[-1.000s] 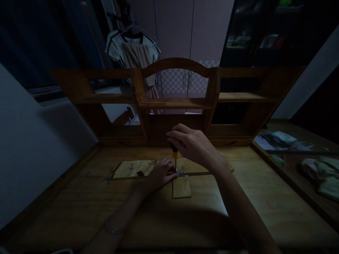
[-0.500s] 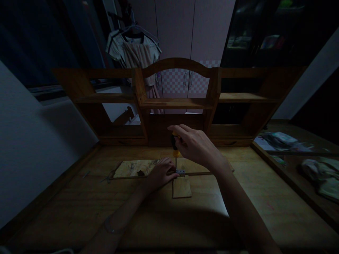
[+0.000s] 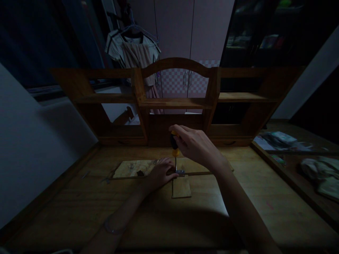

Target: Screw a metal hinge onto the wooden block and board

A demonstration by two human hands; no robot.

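My right hand (image 3: pixel 194 145) is closed round the black and yellow handle of a screwdriver (image 3: pixel 174 150) that stands upright. Its tip meets a small metal bracket (image 3: pixel 180 172) where a long wooden board (image 3: pixel 135 168) joins a short wooden piece (image 3: pixel 181 187). My left hand (image 3: pixel 160 173) rests on the long board beside the bracket, fingers curled and pressing down right next to the screwdriver's shaft.
All this lies on a wooden desk (image 3: pixel 79 208) with a shelf hutch (image 3: pixel 174 100) at the back. A few loose screws or nails (image 3: pixel 86 174) lie at the left. Papers and cloth (image 3: pixel 317 173) sit on a surface at the right. Clothes (image 3: pixel 135 53) hang behind.
My right hand has turned slightly on the screwdriver handle, showing more yellow at the top. The left hand and the boards have stayed put.
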